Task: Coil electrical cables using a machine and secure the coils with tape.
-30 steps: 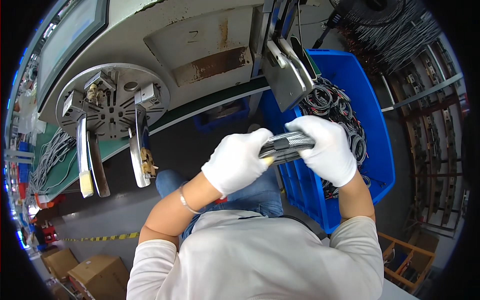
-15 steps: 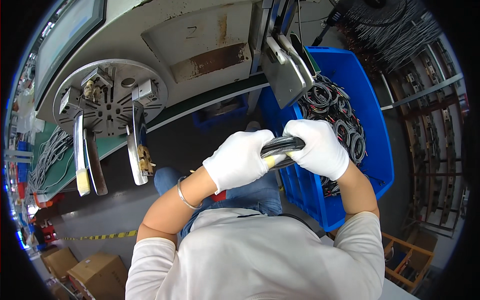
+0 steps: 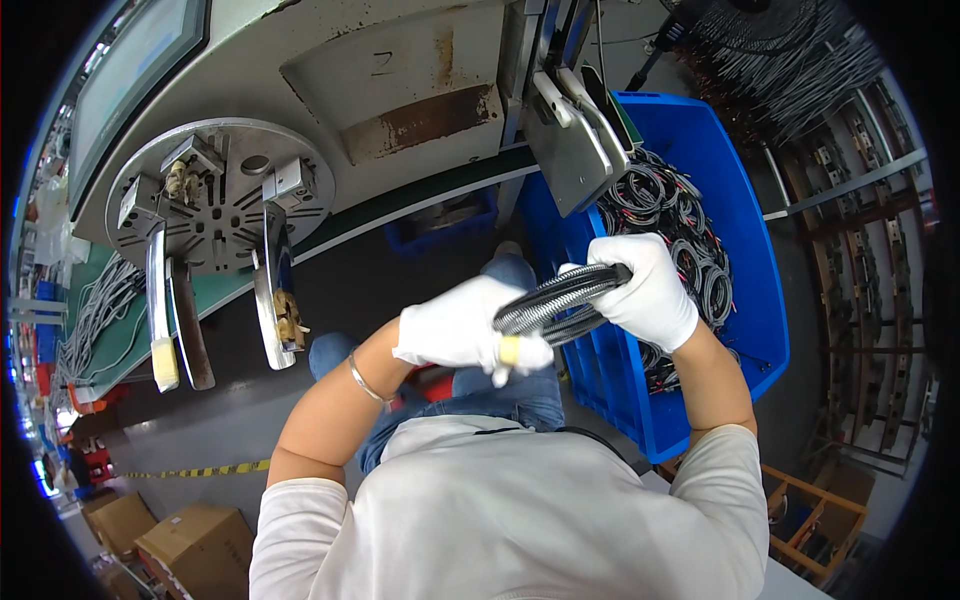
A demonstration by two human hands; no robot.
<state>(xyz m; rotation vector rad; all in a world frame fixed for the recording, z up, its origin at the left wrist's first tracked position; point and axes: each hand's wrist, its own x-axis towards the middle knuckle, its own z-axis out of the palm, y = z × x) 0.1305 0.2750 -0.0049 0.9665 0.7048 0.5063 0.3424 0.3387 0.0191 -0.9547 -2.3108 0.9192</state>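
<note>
Both my hands wear white gloves and hold one coiled bundle of dark grey cable (image 3: 556,300) in front of my chest. My left hand (image 3: 462,328) grips the coil's near end, a yellow band showing on one finger. Around the coil's far end my right hand (image 3: 645,290) is closed. The coil sits just left of a blue plastic bin (image 3: 745,250) that holds several similar cable coils (image 3: 672,215).
A round grey metal winding plate (image 3: 215,200) with long arms stands at the left on a grey machine. A metal clamp fixture (image 3: 575,140) hangs over the bin's edge. Loose grey wires (image 3: 95,315) lie far left; cardboard boxes (image 3: 175,540) sit at lower left.
Both hands have dropped slightly lower and toward my body with the coil, which has tilted so its right end is higher. The machine and bin have not moved.
</note>
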